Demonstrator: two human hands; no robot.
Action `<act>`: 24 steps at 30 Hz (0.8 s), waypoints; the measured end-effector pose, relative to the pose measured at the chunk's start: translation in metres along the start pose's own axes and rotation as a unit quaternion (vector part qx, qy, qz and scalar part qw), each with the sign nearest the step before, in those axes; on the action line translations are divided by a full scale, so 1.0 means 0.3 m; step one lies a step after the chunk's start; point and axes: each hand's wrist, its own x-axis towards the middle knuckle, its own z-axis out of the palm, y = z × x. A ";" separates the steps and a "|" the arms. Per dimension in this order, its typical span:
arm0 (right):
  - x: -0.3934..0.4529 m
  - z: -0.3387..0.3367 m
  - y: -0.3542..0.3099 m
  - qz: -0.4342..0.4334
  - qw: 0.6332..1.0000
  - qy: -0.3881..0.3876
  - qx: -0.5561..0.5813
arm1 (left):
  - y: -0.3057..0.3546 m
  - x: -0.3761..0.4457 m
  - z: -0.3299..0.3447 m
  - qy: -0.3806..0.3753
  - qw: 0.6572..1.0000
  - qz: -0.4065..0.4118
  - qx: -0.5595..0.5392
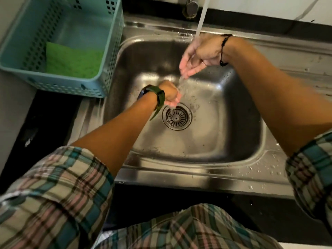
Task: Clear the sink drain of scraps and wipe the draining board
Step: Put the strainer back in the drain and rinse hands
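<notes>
A steel sink fills the middle of the view, with a round slotted drain strainer in its floor. Water streams down from the tap at the top. My right hand is under the stream, fingers apart and pointing down, holding nothing. My left hand hangs lower, just above the drain, its fingers curled in with water running off them; nothing shows in it. The draining board stretches right of the basin, wet with droplets.
A light blue perforated plastic basket stands on the left of the sink, with a green scrub sponge lying inside. Dark counter borders the sink's front and left. A white wall runs behind the tap.
</notes>
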 end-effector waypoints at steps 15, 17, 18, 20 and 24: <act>0.049 -0.001 0.013 0.043 0.998 -0.029 -0.028 | -0.222 0.082 0.261 -0.086 0.905 0.048 0.414; 0.053 -0.003 0.015 0.043 0.998 -0.037 -0.012 | -0.239 0.089 0.254 -0.071 0.919 0.045 0.385; 0.053 -0.004 0.016 0.045 0.998 -0.032 -0.014 | -0.245 0.095 0.250 -0.064 0.915 0.060 0.395; 0.053 -0.008 0.021 0.049 0.998 -0.026 -0.009 | -0.243 0.101 0.239 -0.047 0.927 0.076 0.364; 0.044 -0.020 0.018 0.050 0.997 -0.057 -0.008 | -0.200 0.101 0.208 0.023 0.965 0.107 0.237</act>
